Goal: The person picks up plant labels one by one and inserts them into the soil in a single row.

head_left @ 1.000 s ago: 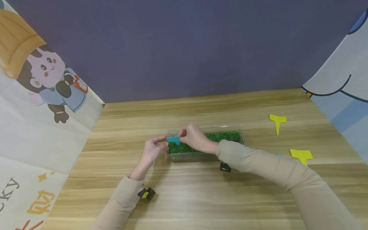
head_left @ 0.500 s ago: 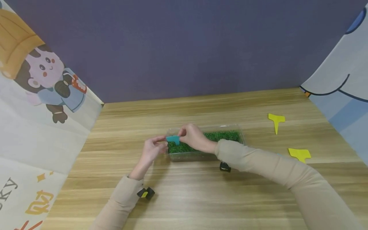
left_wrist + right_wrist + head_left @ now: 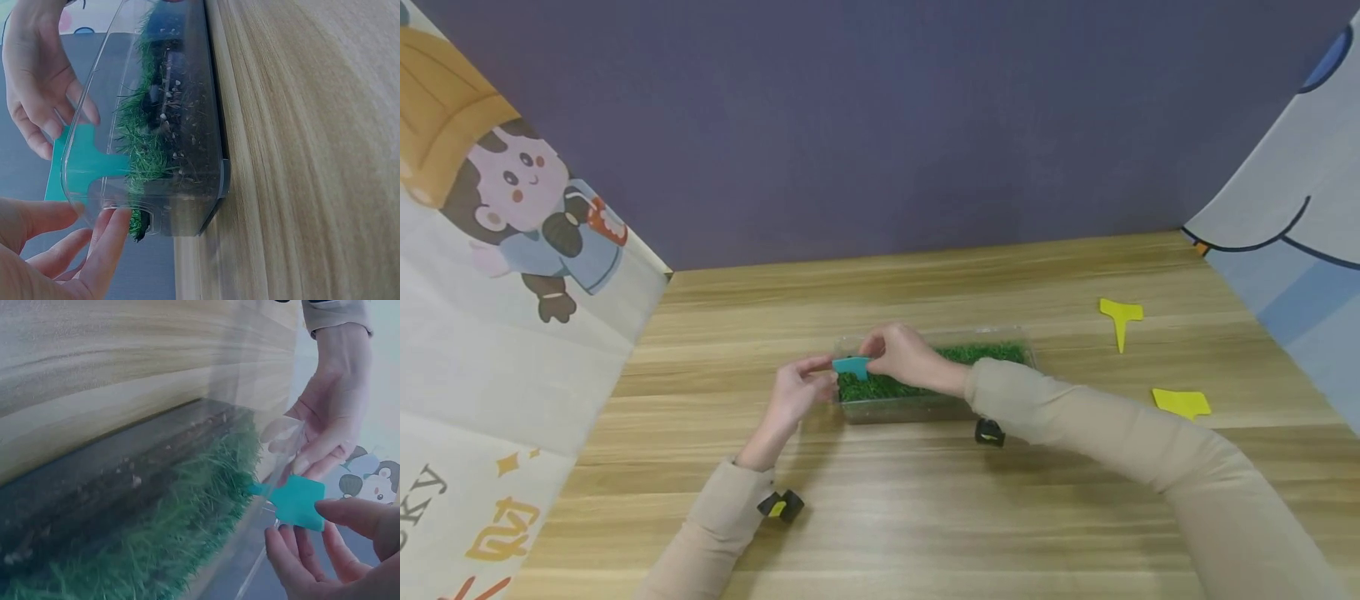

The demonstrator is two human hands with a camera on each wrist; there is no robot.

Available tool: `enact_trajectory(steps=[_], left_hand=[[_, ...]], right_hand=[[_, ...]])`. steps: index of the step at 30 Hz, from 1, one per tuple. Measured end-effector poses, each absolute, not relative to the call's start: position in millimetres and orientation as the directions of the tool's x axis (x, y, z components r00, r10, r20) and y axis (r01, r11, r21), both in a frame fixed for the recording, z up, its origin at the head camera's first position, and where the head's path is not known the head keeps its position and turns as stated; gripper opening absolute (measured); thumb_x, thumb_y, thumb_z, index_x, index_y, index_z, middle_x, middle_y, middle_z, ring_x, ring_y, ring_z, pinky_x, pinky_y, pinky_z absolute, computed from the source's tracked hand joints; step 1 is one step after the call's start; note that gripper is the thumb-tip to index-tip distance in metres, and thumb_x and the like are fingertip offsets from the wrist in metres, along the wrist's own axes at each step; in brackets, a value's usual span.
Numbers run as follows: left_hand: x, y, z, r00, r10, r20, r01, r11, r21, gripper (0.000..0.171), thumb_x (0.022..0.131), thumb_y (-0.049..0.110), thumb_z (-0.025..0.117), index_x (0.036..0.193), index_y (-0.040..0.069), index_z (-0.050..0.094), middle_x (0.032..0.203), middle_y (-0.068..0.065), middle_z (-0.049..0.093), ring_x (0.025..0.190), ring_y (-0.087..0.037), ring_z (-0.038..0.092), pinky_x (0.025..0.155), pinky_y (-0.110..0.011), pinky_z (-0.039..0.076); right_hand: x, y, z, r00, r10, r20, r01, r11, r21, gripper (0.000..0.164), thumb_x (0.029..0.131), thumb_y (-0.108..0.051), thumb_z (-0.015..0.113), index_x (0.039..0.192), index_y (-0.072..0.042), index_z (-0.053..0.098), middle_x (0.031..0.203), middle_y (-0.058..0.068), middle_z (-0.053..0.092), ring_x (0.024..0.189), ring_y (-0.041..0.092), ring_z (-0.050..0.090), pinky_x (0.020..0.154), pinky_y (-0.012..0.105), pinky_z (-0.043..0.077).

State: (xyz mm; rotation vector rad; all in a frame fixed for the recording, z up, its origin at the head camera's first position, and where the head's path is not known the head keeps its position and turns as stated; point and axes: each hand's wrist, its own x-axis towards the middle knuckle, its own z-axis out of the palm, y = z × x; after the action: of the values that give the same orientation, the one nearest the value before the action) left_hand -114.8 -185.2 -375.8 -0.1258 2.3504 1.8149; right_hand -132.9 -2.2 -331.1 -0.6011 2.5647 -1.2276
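A teal T-shaped plant label (image 3: 851,367) stands at the left end of a clear plastic planter box (image 3: 917,411). In the right wrist view, the stem of the label reaches into the green grass (image 3: 219,469) over dark soil. My right hand (image 3: 912,360) pinches the right side of the label's head between thumb and fingers. My left hand (image 3: 797,392) is at the box's left end, with fairly straight fingers (image 3: 103,250) touching near the end wall and the label's near edge.
Two yellow T-shaped labels lie on the wooden table (image 3: 880,517) at the right: one farther back (image 3: 1122,317), one nearer (image 3: 1182,403), partly behind the right sleeve (image 3: 1097,429). A dark blue-grey panel (image 3: 880,133) rises behind the table.
The teal label's head now looks flatter and more tilted in the head view, with my right hand still pinching it. The right forearm has shifted slightly; the left hand has hardly moved.
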Motion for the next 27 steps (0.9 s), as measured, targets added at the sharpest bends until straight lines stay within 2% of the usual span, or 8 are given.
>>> enact_trajectory(steps=[8,18,27], left_hand=[[-115,-186,-377,-0.985,0.034,-0.169,-0.155,0.258,0.954,0.036,0.08,-0.004,0.057,0.115,-0.008,0.052,0.11,-0.025,0.056,0.077,-0.025,0.063,0.074,-0.038,0.055],[-113,-188,-376,-0.985,0.045,-0.169,-0.151,0.272,0.951,0.036,0.08,-0.002,0.057,0.116,-0.005,0.053,0.109,-0.022,0.057,0.073,-0.021,0.063,0.068,-0.031,0.056],[-110,-193,-378,-0.984,0.062,-0.169,-0.148,0.26,0.954,0.035,0.081,-0.002,0.057,0.116,-0.005,0.053,0.11,-0.022,0.057,0.073,-0.019,0.063,0.067,-0.028,0.056]], right_hand=[[-134,10,-323,-0.838,-0.543,-0.056,-0.283,0.52,-0.806,0.02,0.08,-0.001,0.06,0.099,0.0,0.061,0.099,0.012,0.061,0.089,0.022,0.059,0.076,0.025,0.052],[-137,29,-316,-0.784,-0.619,-0.045,-0.335,0.482,-0.809,0.023,0.081,0.002,0.056,0.104,0.005,0.058,0.101,0.015,0.06,0.092,0.025,0.057,0.083,0.028,0.05],[-135,49,-313,-0.805,-0.594,0.001,-0.343,0.463,-0.817,0.025,0.08,0.005,0.055,0.104,0.01,0.056,0.103,0.022,0.058,0.092,0.029,0.057,0.085,0.032,0.05]])
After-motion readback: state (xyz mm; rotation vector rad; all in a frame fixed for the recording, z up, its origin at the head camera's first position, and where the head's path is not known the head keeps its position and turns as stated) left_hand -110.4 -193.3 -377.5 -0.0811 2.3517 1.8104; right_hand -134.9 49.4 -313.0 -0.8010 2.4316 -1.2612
